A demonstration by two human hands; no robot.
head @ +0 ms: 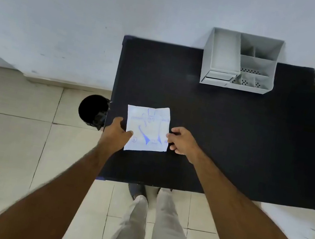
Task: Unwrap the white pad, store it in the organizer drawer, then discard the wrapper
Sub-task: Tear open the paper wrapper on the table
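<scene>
A white square wrapper (pixel 148 126) with blue print lies flat on the black table (pixel 223 130), near its left front part. The pad itself is hidden inside it. My left hand (pixel 115 134) rests at the wrapper's left edge, thumb on its lower left corner. My right hand (pixel 182 141) touches the right edge with curled fingers. Whether either hand pinches the wrapper is unclear. A grey organizer (pixel 240 61) with several compartments stands at the table's far right, its small drawer (pixel 219 76) at the front left, closed.
A black round bin (pixel 93 110) stands on the tiled floor just left of the table. A white wall runs behind the table. My legs in light trousers are below the table's front edge.
</scene>
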